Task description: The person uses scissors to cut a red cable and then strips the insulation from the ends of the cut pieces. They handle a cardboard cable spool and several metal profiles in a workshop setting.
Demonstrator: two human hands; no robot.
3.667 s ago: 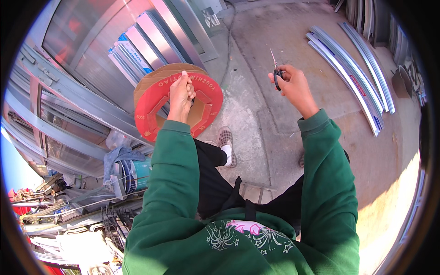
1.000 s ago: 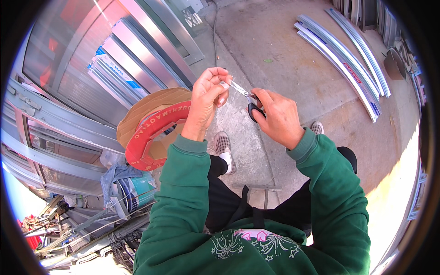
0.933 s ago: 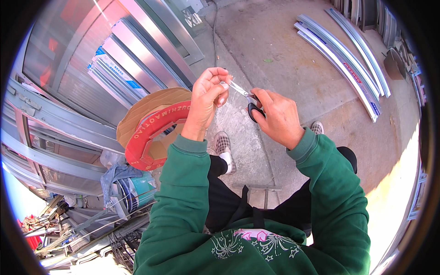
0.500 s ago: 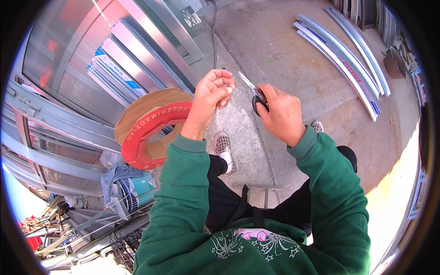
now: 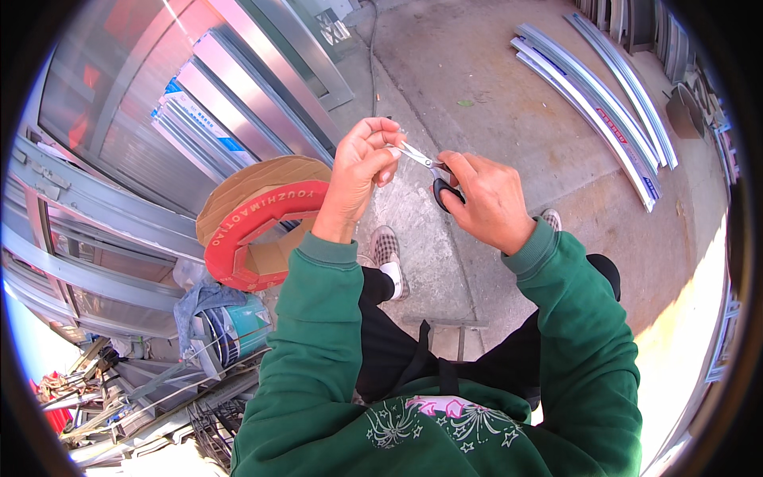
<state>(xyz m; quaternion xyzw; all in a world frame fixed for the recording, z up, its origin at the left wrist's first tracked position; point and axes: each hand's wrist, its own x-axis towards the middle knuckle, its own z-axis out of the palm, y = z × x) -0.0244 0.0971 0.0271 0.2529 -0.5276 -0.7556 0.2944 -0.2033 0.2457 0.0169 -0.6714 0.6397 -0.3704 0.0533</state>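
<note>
Seen from above, a person in a green sweatshirt (image 5: pixel 445 441) works with two bare hands over a concrete floor (image 5: pixel 493 103). The right hand (image 5: pixel 489 199) grips black-handled scissors (image 5: pixel 430 164), which sit between the hands and point far and left, blades slightly parted, tips at the fingertips of the left hand (image 5: pixel 366 167). That hand is curled, thumb toward fingers; whether it pinches something thin cannot be told. Left of it is a red-and-brown cardboard reel (image 5: pixel 226 253); metal strips (image 5: pixel 592 119) lie far right.
</note>
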